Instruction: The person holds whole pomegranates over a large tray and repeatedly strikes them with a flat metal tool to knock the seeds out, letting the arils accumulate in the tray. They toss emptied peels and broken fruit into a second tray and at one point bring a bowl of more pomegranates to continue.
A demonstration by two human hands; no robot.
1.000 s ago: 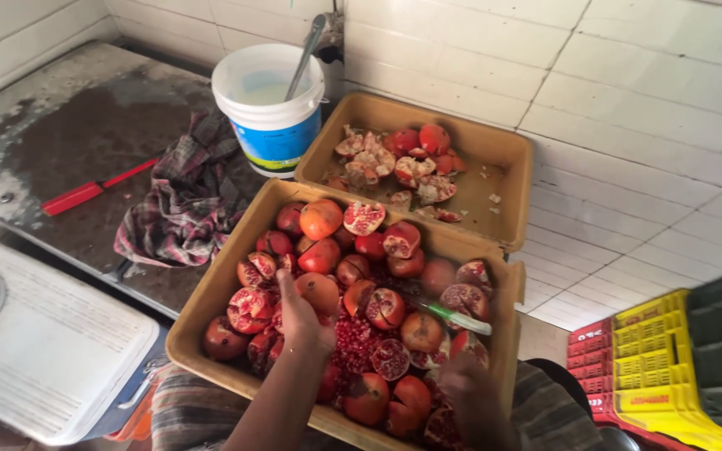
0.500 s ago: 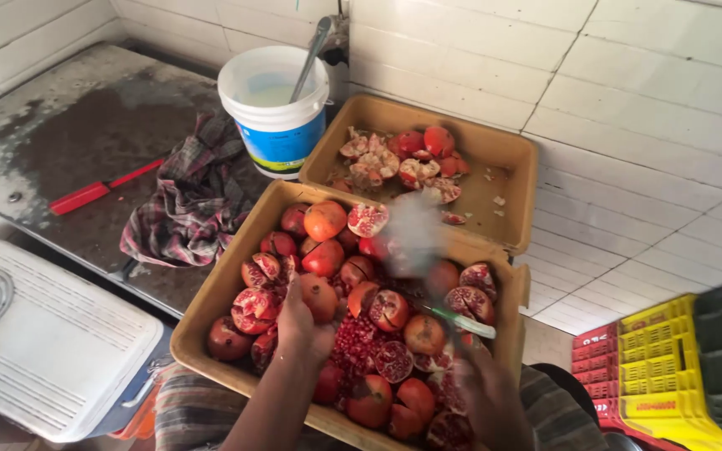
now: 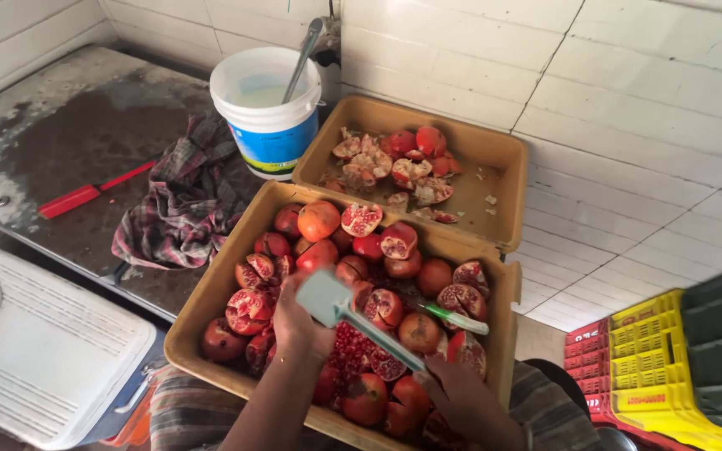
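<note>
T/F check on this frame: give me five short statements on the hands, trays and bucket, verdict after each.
1. The right hand holds a pale green tool. True.
2. The left hand rests on the plaid cloth. False: it is in the near tray, among the pomegranates.
3. The white bucket has a utensil standing in it. True.
4. The far tray is heaped with whole fruit. False: broken pieces and peel.
5. The red-handled tool lies in the near tray. False: on the counter.

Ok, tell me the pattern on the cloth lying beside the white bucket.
The cloth is plaid, in dark grey, red and white; the head view shows it clearly.
</note>
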